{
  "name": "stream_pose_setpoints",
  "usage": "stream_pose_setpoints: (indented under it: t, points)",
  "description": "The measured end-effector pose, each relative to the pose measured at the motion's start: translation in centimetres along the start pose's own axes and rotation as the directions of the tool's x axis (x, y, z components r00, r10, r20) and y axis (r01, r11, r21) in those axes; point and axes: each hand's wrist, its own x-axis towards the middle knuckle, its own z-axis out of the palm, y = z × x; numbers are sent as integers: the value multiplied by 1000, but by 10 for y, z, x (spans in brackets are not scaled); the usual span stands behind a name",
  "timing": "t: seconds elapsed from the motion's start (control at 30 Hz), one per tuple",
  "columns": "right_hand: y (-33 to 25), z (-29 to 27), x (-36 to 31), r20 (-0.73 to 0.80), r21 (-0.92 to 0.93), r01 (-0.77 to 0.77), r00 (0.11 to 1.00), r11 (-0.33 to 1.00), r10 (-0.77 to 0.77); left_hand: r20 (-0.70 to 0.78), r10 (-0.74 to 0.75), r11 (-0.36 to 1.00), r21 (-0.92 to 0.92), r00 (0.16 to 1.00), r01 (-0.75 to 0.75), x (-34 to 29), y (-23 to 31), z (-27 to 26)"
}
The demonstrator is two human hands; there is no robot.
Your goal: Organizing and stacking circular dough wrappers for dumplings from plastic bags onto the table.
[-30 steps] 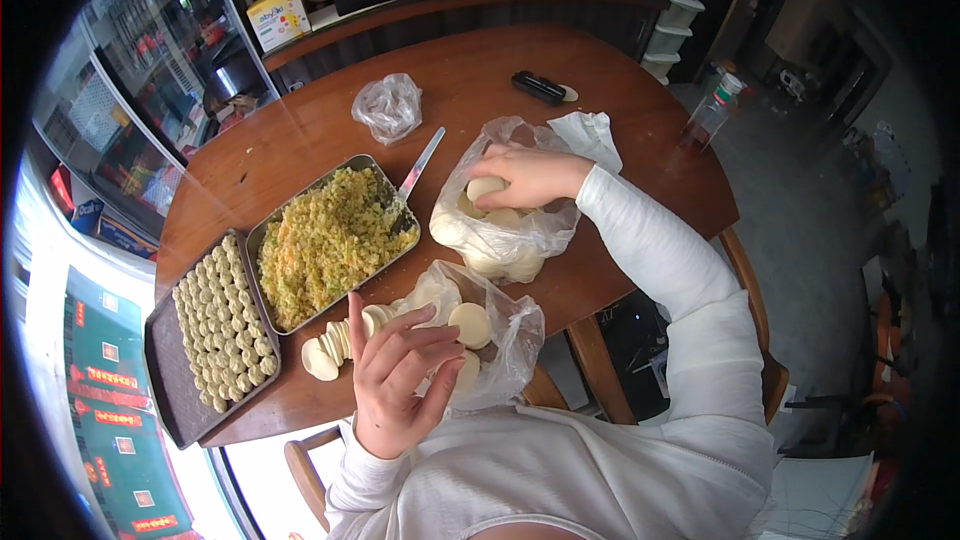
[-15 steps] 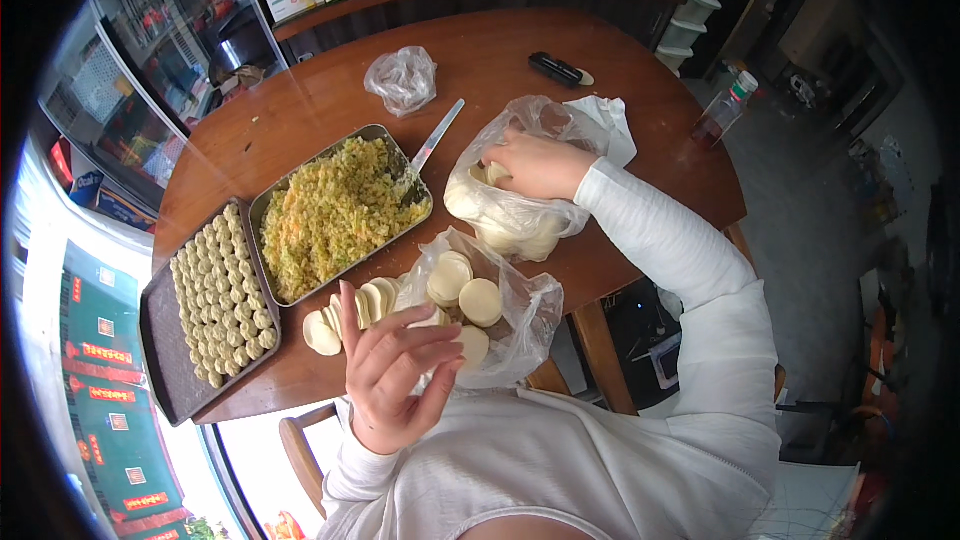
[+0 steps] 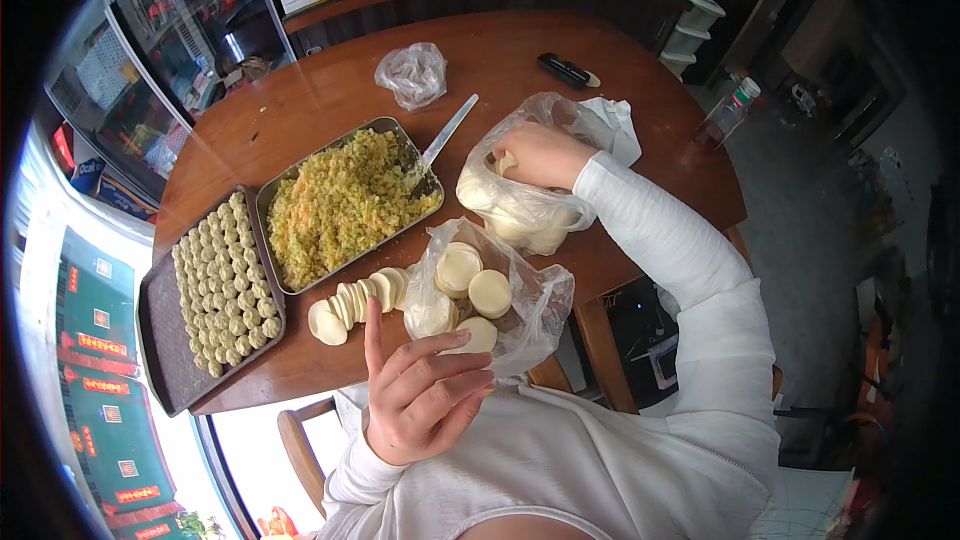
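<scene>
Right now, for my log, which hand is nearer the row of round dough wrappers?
Left: left hand is just this side of the wrapper row; right hand is farther right, inside a plastic bag.

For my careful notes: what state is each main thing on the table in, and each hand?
Left hand: raised, open, empty
Right hand: in far bag, partly hidden
Far bag: open, bulging
Near bag: open, dough rounds inside
Row of dough rounds: overlapping
Pan: heaped with chopped filling
Flat utensil: one end in the pan
Dark tray: partly covered with dumplings
Small bag: crumpled
Bottle: capped
</scene>
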Motion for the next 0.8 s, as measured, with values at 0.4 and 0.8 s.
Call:
stream_pose_setpoints:
  t: [0.4,0.8]
  points:
    - [21,-5,-11,-268,79,159,954,984,-133,416,-15,975,207,909,-79,-3,13,34]
    - [-7,-68,-83,-298,137,161,948,978,-114,425,138,976,94,894,-196,-6,20,52]
